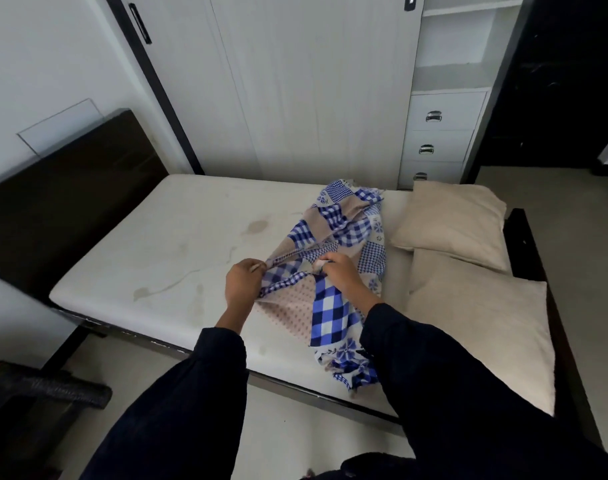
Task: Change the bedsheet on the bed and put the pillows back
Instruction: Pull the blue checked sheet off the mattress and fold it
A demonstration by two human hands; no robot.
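The bare mattress [178, 237] bears a bunched checked bedsheet [344, 233] and two beige pillows [451, 220].

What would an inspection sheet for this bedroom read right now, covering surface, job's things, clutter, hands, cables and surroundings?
Surface: bare mattress, stained, with no sheet spread over it.
Job's things: blue checked bedsheet bunched on the mattress, one end hanging over the near edge; far pillow and near pillow, both beige, lying at the right end of the bed.
Clutter: dark object on the floor at lower left; cannot tell what it is.
Hands: left hand and right hand both grip the bedsheet, close together.
Cables: nothing seen.
Surroundings: dark headboard at left, white wardrobe behind the bed, drawers beside it.
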